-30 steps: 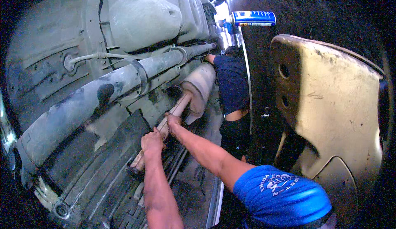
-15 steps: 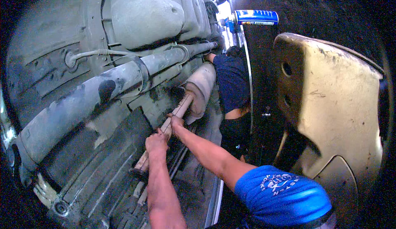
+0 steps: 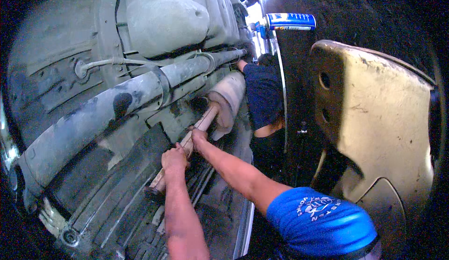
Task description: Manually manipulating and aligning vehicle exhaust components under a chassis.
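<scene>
Both my hands are wrapped around a rusty exhaust pipe [image 3: 207, 117] that runs from a muffler [image 3: 228, 96] down toward the lower left. My left hand [image 3: 174, 159] grips it nearer the flanged end [image 3: 154, 193]. Just above, closer to the muffler, my right hand [image 3: 199, 137] holds the same pipe, its arm reaching in from a blue sleeve [image 3: 322, 220]. The muffler hangs under a vehicle's underbody [image 3: 61, 73], below a long drive shaft [image 3: 140, 91]. Parts of my fingers are hidden behind the pipe.
A co-worker in a dark shirt [image 3: 264, 94] reaches toward the underbody beyond the muffler. A blue spray can [image 3: 291, 21] is at the upper right. The large tan metal panel [image 3: 388, 115] stands at the right. A rounded tank [image 3: 166, 19] bulges from the underbody above.
The flanged end of the pipe has shifted slightly up and left, and my left hand has moved with it. My right hand keeps its grip in nearly the same place.
</scene>
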Demonstrator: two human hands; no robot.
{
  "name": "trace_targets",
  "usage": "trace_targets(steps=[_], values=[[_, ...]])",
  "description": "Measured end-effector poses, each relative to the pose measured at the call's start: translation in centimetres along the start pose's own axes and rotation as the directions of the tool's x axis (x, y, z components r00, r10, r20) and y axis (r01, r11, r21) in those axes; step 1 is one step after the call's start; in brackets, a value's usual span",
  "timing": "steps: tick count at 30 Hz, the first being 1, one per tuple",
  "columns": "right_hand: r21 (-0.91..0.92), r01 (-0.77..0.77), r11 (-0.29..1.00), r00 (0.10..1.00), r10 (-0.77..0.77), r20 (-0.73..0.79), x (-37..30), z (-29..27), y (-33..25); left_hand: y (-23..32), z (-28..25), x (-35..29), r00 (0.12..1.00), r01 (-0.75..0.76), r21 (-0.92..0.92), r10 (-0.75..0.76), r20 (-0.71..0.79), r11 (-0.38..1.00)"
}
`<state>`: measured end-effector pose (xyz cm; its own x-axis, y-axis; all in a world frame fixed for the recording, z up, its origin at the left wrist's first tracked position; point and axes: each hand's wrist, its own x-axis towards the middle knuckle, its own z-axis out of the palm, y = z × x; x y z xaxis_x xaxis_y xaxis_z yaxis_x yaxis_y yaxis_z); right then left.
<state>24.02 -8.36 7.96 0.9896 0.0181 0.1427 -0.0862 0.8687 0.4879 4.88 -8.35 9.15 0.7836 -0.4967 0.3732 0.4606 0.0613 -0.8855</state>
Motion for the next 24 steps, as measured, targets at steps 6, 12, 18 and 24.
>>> trace_targets(steps=[6, 12, 18, 24], values=[[-0.227, 0.070, 0.971, 0.986, -0.102, -0.132, 2.3, -1.9, -2.6, 2.2, -1.7, 0.4, 0.995, -0.093, -0.006, 0.092, -0.048, 0.996], [-0.199, 0.066, 0.978, 0.981, -0.100, -0.164, 0.2, -1.3, -3.0, 1.6, -0.4, 0.5, 0.976, -0.136, 0.062, 0.144, -0.165, 0.989], [-0.161, 0.060, 0.985, 0.986, -0.084, -0.147, 0.4, -1.1, -3.2, 1.9, -1.8, 0.5, 0.990, -0.120, 0.034, 0.122, -0.064, 0.992], [-0.179, 0.069, 0.981, 0.970, -0.108, -0.217, 2.7, -1.1, -2.4, 2.3, -1.9, 0.5, 0.993, -0.100, 0.019, 0.101, -0.055, 0.995]])
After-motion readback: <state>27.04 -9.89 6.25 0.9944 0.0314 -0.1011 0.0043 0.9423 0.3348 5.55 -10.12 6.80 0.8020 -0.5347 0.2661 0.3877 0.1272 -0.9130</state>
